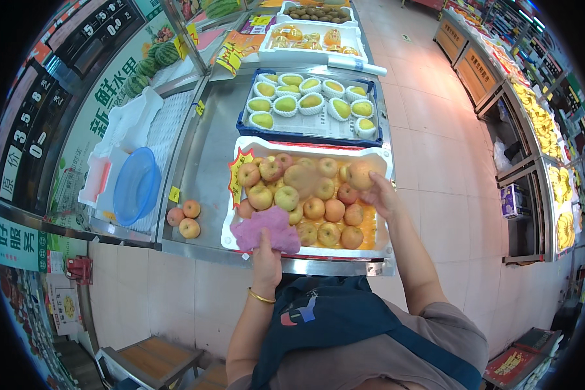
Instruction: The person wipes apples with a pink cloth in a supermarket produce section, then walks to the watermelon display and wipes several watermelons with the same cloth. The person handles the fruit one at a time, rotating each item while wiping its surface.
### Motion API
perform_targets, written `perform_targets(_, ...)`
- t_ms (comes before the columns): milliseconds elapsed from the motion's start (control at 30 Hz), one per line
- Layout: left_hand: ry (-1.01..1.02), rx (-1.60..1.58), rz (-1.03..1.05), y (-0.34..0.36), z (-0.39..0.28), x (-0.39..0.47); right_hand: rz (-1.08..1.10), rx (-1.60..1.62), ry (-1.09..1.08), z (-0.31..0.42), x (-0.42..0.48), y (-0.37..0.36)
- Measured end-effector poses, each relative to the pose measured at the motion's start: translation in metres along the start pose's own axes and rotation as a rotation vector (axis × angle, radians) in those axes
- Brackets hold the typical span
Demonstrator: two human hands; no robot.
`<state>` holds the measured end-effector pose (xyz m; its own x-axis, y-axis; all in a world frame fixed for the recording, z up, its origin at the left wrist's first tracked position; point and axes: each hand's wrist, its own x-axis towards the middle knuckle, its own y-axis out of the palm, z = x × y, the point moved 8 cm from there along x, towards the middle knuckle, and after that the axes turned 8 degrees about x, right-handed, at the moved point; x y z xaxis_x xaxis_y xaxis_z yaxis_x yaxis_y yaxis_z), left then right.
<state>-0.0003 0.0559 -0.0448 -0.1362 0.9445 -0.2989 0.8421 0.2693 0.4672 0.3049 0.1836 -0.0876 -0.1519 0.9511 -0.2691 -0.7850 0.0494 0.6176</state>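
My left hand (267,261) grips a pink-purple cloth (268,229) over the near left corner of a white foam box (230,234). Several red-yellow apples (334,210) lie in that box on an orange liner (369,229). At the box's right side, my right hand (382,196) has its fingers around an apple (360,175), raised over the others. A blurred patch hides part of the apples at the middle of the back row. A red and yellow price sign (240,176) stands at the box's left edge.
Behind the box is a blue crate (309,136) of mangoes or pears in foam nets. Three apples (189,227) sit on the metal counter (209,141) to the left, near a blue plastic basin (135,186). A plastic roll (357,65) lies beyond the crate. Bananas (541,122) fill a stand at right.
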Motion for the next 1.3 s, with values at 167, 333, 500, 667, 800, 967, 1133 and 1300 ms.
perform_targets(167, 0.135, 0.636, 0.206, 0.056, 0.005, -0.016, 0.498, 0.552, 0.269, -0.012, -0.057, 0.096)
perform_targets(333, 0.892, 1.129, 0.32, 0.14, 0.0, -0.046, 0.041, 0.106, 0.048, -0.047, -0.076, 0.118)
perform_targets(500, 0.425, 0.738, 0.173, 0.124, 0.002, -0.006, 0.031, -0.131, -0.017, -0.042, -0.09, 0.111)
perform_targets(667, -0.155, 0.083, 0.358, 0.114, 0.015, 0.018, 0.242, 0.353, 0.323, -0.039, -0.105, 0.125)
perform_targets(800, -0.059, 0.076, 0.277, 0.096, 0.017, 0.004, 0.257, 0.498, 0.394, -0.035, -0.109, 0.124)
perform_targets(967, 0.719, 0.94, 0.32, 0.121, -0.005, -0.04, 0.015, 0.503, 0.239, -0.027, -0.115, 0.134)
perform_targets(1133, 0.541, 0.78, 0.294, 0.116, -0.005, -0.042, 0.018, 0.431, 0.113, -0.024, -0.126, 0.14)
perform_targets(1300, 0.621, 0.789, 0.279, 0.12, -0.012, -0.057, -0.006, 0.431, 0.046, -0.027, -0.134, 0.145)
